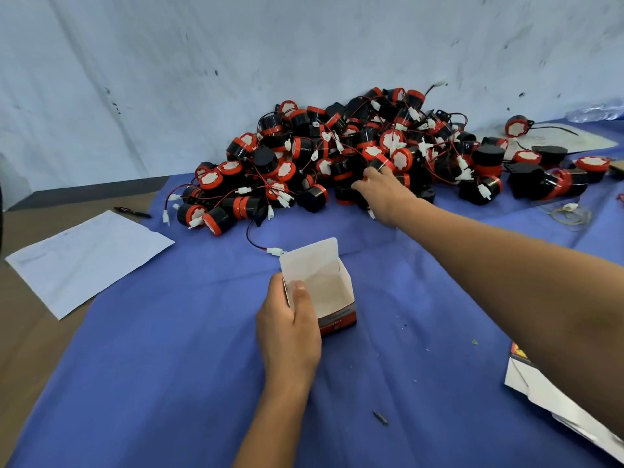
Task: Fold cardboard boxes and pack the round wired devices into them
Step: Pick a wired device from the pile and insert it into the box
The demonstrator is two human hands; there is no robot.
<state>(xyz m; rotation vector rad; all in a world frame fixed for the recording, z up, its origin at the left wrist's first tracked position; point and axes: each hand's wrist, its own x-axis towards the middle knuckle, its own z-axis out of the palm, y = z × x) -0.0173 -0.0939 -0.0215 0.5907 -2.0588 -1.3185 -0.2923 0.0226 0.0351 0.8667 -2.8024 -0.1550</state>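
A small cardboard box [332,292] stands upright on the blue cloth [175,349], its top flap raised and its white inside showing bare. My left hand [290,329] grips its left wall, thumb over the rim. A big pile of round black-and-red wired devices [337,153] lies at the back against the wall. My right hand [380,189] reaches into the front of that pile, fingers curled round one black-and-red device [381,162]. One device's red-black wire with a white plug [275,251] trails to just behind the box.
A white sheet of paper [87,258] and a pen [133,212] lie at the left on the brown table. Flat box blanks [557,403] sit at the right edge under my forearm. Loose devices [553,184] spread to the right; a small dark bit [381,417] lies in front.
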